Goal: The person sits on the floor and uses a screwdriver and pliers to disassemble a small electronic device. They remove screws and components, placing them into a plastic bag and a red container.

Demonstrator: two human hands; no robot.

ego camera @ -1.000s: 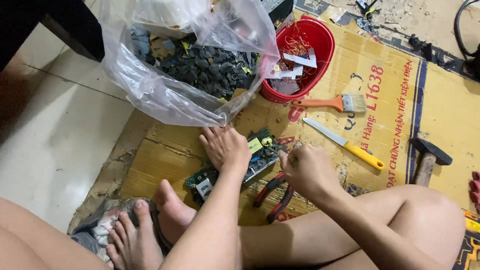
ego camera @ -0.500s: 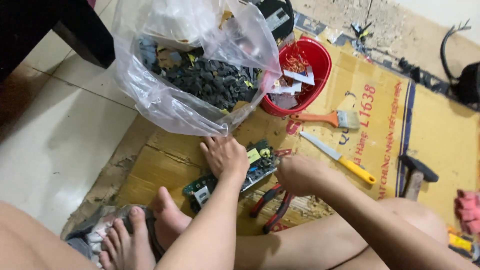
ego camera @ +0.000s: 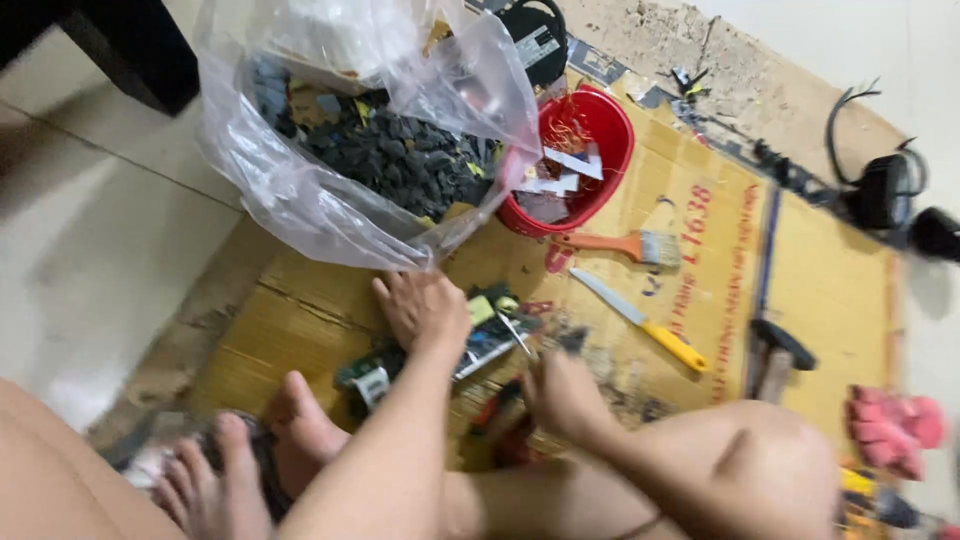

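While the left hand [ego camera: 425, 310] lies palm down on a green circuit board [ego camera: 480, 335], its fingers are spread flat and wide over the board's upper end, pressing rather than gripping. The board rests on a sheet of brown cardboard [ego camera: 300, 320] laid over the floor, just below a big clear plastic bag [ego camera: 330, 190] filled with dark grey broken pieces. One bare foot [ego camera: 300, 430] sits at the board's lower left end, touching or nearly touching it.

To the right of the board, the right hand [ego camera: 565, 395] is curled into a loose fist; motion blur hides whether its fingers actually close on something, so I cannot tell. Just beside it, toward the left, lie red-handled pliers [ego camera: 495, 415], partly blurred.

Further up the cardboard stands a red plastic basin [ego camera: 600, 190] holding scraps of paper and thin copper-coloured wire, its rim touching the bag. Near it lies a paintbrush with an orange handle [ego camera: 615, 245], and below that a knife with a yellow handle [ego camera: 645, 320], blade pointing up and left. A hammer [ego camera: 780, 355] lies well apart to the right, with a pink cloth-like thing [ego camera: 895, 425] beyond it at the frame's edge.
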